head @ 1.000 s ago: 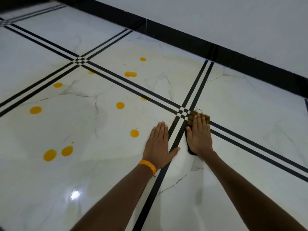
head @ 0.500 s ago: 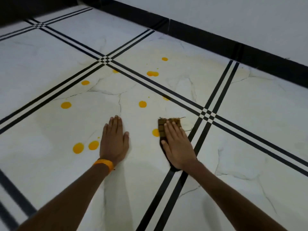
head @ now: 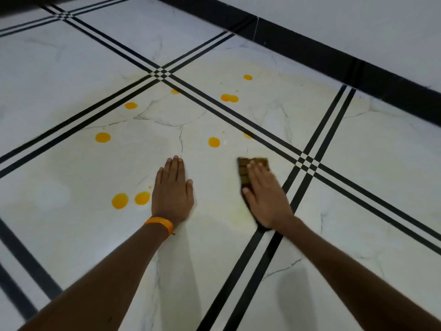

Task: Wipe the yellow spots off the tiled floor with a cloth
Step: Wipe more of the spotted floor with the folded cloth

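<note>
I see the left hand (head: 172, 195) lying flat at frame centre on the white marble-look tiled floor (head: 71, 223), fingers straight and together, palm down, holding nothing. A thin orange wristband (head: 159, 223) sits on that wrist.

The right hand (head: 266, 199), right of centre, is also flat with straight fingers and presses down on the brown checked cloth (head: 245, 168). The cloth's far end sticks out past the fingertips and a dark edge shows under the wrist. The hand is slightly blurred. The cloth lies just left of the double black tile lines (head: 296, 194). A faint yellowish smear (head: 236, 215) is on the tile just left of the right hand's heel.

Round yellow spots are on the floor:
- A pair (head: 120, 200) sits just left of the left hand, the nearer one almost touching it.
- One (head: 102, 137) is at mid left.
- One (head: 131, 105) is above that.
- One (head: 213, 142) is between the hands and further up.
- A double blob (head: 229, 98) and a single spot (head: 248, 77) are in the upper middle.
- Small partial ones lie at the line edges (head: 175, 91).

A black skirting band (head: 310, 51) and a pale wall (head: 358, 20) fill the upper right.
</note>
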The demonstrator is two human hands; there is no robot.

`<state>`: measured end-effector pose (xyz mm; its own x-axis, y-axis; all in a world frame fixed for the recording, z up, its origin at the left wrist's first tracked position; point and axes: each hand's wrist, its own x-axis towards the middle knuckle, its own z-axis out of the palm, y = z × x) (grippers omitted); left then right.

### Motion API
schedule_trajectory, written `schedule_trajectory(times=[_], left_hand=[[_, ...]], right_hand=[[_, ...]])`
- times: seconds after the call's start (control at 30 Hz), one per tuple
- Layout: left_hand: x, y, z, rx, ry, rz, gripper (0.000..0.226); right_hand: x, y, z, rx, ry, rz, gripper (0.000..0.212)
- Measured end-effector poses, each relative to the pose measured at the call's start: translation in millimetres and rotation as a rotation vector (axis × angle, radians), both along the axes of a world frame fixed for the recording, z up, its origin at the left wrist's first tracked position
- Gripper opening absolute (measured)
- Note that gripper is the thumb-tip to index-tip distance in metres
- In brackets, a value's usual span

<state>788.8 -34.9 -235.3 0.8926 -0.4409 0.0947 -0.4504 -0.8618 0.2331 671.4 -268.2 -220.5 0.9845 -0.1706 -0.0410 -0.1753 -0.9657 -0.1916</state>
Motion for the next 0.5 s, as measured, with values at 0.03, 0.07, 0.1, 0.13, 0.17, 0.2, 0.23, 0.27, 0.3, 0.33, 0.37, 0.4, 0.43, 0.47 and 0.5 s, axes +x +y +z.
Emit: schedule_trajectory(times=[0.03, 0.07, 0.1, 0.13, 0.17, 0.2, 0.23, 0.27, 0.3, 0.33, 0.37, 0.4, 0.43, 0.47, 0.5], left_hand=[[0.5, 0.1, -0.1, 0.003, -0.001, 0.004, 0.059], [1.1, -0.4, 0.1, 0.007, -0.008, 0.009, 0.059], [2.2, -1.6, 1.1, 0.012, -0.010, 0.014, 0.058], [4.0, -4.5, 2.1, 0.011, -0.006, 0.013, 0.057], [6.6, -6.6, 3.9, 0.008, -0.003, 0.017, 0.055], [10.9, -8.5, 6.6, 0.003, -0.012, 0.022, 0.051], [17.5, -10.8, 9.1, 0.000, -0.019, 0.030, 0.045], [26.0, -12.2, 10.9, -0.005, -0.019, 0.032, 0.042], [36.2, -13.6, 11.2, -0.010, -0.016, 0.026, 0.042], [47.1, -15.5, 10.3, -0.013, -0.018, 0.017, 0.046], [58.5, -18.5, 9.5, -0.013, -0.023, 0.010, 0.051], [69.2, -21.5, 8.4, -0.002, -0.022, 0.002, 0.056], [77.6, -24.2, 6.7, 0.018, -0.005, -0.003, 0.059], [85.8, -26.5, 4.4, 0.035, 0.014, -0.001, 0.061], [89.4, -27.9, 0.8, 0.044, 0.012, 0.008, 0.062]], right_hand=[[9.7, -20.9, 1.6, -0.029, 0.020, -0.131, 0.076], [24.8, -35.3, 2.0, -0.052, 0.031, -0.277, 0.079], [41.2, -37.3, 1.8, -0.056, 0.037, -0.383, 0.081], [54.9, -24.1, 2.6, -0.045, 0.030, -0.423, 0.080], [62.6, -2.3, 2.7, -0.045, 0.020, -0.392, 0.078], [62.3, 22.4, 0.3, -0.041, 0.004, -0.300, 0.076], [53.7, 43.2, -2.7, -0.037, -0.005, -0.179, 0.074], [38.9, 55.6, -2.4, -0.019, -0.011, -0.046, 0.072], [24.4, 56.8, 0.0, 0.002, -0.013, 0.049, 0.071], [14.8, 47.0, 2.5, 0.028, -0.004, 0.090, 0.071], [14.3, 30.5, 2.9, 0.023, -0.001, 0.066, 0.072], [20.6, 10.5, 1.6, 0.004, -0.007, -0.005, 0.074], [32.4, -11.5, 0.4, -0.007, -0.014, -0.106, 0.078], [50.9, -29.9, -2.8, -0.025, -0.022, -0.220, 0.081], [68.4, -39.1, -5.4, -0.037, -0.019, -0.322, 0.084]])
